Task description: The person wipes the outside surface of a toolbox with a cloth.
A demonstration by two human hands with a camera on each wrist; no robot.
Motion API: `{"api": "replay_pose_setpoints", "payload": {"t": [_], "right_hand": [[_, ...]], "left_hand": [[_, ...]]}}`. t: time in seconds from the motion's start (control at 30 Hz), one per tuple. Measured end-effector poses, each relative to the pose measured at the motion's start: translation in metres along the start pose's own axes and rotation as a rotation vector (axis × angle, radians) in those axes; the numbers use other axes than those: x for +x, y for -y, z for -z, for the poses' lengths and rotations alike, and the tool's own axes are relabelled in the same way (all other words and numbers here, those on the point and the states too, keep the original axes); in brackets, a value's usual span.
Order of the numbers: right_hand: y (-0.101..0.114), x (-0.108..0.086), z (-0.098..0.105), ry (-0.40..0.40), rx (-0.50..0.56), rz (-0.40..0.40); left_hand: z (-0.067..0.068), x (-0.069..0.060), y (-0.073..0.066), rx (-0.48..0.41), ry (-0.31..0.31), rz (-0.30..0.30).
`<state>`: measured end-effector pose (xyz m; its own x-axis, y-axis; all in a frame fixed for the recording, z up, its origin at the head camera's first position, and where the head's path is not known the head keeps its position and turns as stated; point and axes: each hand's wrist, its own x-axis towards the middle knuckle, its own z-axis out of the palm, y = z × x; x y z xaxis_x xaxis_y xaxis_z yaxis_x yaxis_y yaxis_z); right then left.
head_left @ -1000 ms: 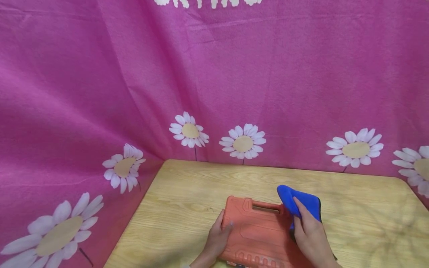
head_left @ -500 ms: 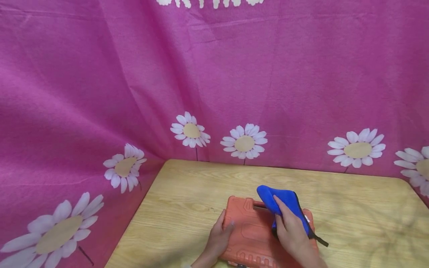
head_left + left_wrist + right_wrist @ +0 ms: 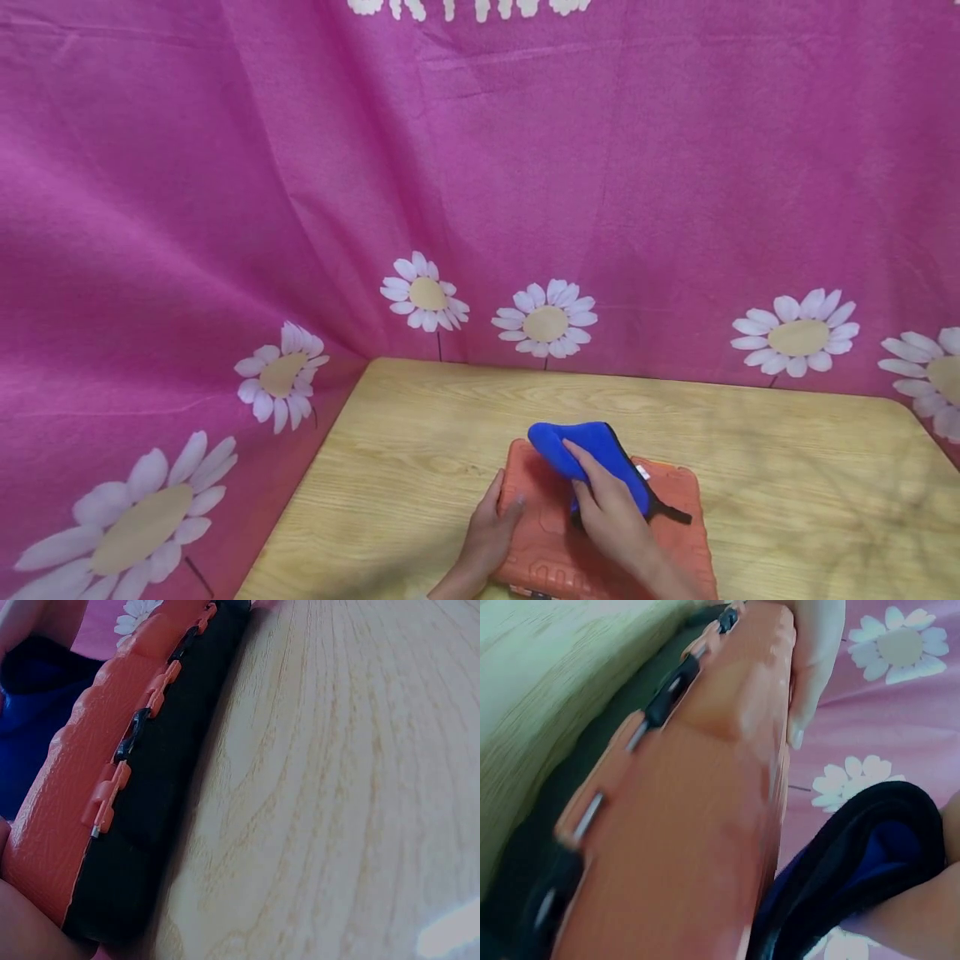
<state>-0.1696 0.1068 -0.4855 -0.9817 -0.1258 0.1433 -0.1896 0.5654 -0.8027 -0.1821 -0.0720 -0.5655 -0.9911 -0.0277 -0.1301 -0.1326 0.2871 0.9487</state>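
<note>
An orange plastic tool case with a black lower half lies flat at the table's near side. My left hand grips its left edge, thumb on the lid and fingers along the side. In my right hand is a folded blue cloth with black edging, pinched between thumb and fingers over the lid. A small white label and a dark tail show at the cloth's right side. The cloth covers the case's handle area. Along the case's front, the left wrist view shows orange hinge-like parts and dark latches.
The case stands on a light wood-grain table. A pink curtain printed with white daisies hangs behind the table and along its left side. Bare tabletop lies to the right of the case.
My right hand has moved left across the lid with the cloth, baring the case's right part. My left hand and the case have stayed in place.
</note>
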Motion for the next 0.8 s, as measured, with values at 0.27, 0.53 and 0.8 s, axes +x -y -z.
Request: {"api": "replay_pose_setpoints", "payload": {"t": [0.27, 0.53, 0.8], "right_hand": [[0.003, 0.008, -0.019, 0.108, -0.016, 0.11], [0.006, 0.009, -0.031, 0.148, -0.176, 0.184], [0.006, 0.015, -0.044, 0.171, -0.443, 0.254]], "left_hand": [[0.002, -0.002, 0.0, -0.004, 0.001, -0.071], [0.001, -0.004, -0.002, 0.026, -0.045, -0.097], [0.0, -0.003, -0.003, 0.05, -0.05, -0.087]]}}
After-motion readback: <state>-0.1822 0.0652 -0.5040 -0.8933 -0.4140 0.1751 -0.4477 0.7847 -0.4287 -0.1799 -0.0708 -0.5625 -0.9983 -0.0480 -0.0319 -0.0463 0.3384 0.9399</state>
